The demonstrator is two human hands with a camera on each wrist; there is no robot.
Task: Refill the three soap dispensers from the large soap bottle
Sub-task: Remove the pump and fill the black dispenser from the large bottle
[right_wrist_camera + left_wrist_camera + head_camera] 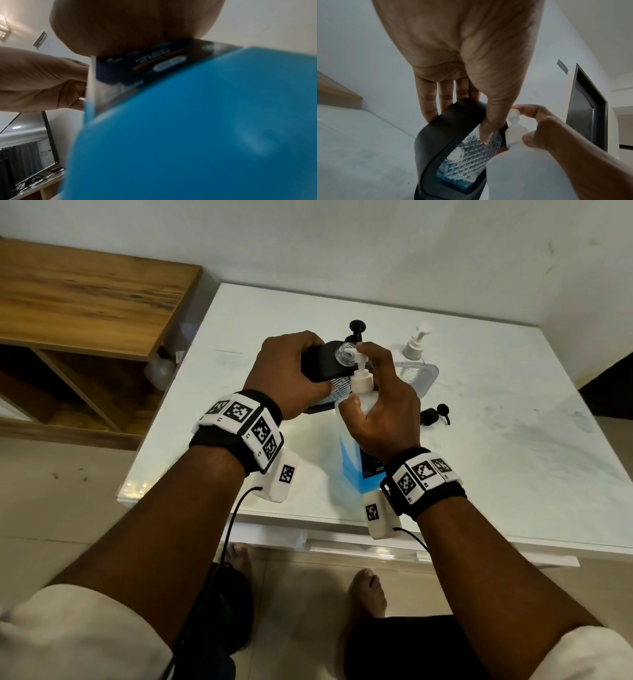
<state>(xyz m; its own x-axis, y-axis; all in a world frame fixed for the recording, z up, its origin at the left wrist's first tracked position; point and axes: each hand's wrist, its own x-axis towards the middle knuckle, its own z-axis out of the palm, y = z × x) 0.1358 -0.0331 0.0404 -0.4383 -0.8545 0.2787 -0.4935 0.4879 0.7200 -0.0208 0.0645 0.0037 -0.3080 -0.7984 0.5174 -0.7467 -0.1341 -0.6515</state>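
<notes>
My left hand grips a black-framed soap dispenser with a clear textured body, tilted, its neck open and capless. A little blue soap sits at its bottom. My right hand holds the large soap bottle of blue liquid by its shoulder, forefinger on top of the white pump. The nozzle sits at the open neck. In the right wrist view the blue bottle fills the frame. A clear dispenser with a white pump stands behind. A black pump top rises beyond my hands.
A loose black pump head lies on the white table to the right of my hands. A wooden shelf unit stands to the left of the table. A white wall runs along the back.
</notes>
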